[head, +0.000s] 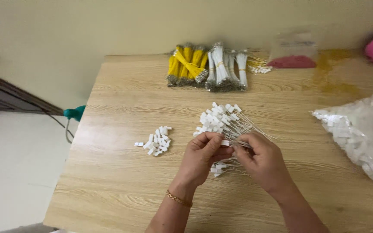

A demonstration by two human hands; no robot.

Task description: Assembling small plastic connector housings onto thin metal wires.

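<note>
Head view looked down on a wooden worktop [121, 185], where both hands met near the middle; the left hand [203, 155] pinched a small white plug [225, 143] between thumb and fingertips, and the right hand [262, 159] pinched a thin wire [243, 145] just beside it, its fingers curled and pressed together; whether the wire tip was already inside the plug could not be told, since the fingers hid the joint.

The plug sat between the two hands, slightly above the worktop; its long axis ran roughly left to right, its open end apparently facing right toward the wire; the wire lay on nearly the same line, so the two seemed close to aligned.

To do this well, I judged that the grip should stay close to the wire's tip so it would not buckle; the plug should be held square, not rolled; the push should follow the shared axis.

Behind the hands lay a fan of finished wires [221, 121], white ends pointing far-left and stems running near-right; a few more lay under the hands, nearer; loose plugs [157, 141] were heaped to the left, well apart; yellow bundles [186, 64] and white bundles [225, 69] lay at the far edge, long axes running near to far; a clear bag [363, 129] of white parts rested at right.
</note>
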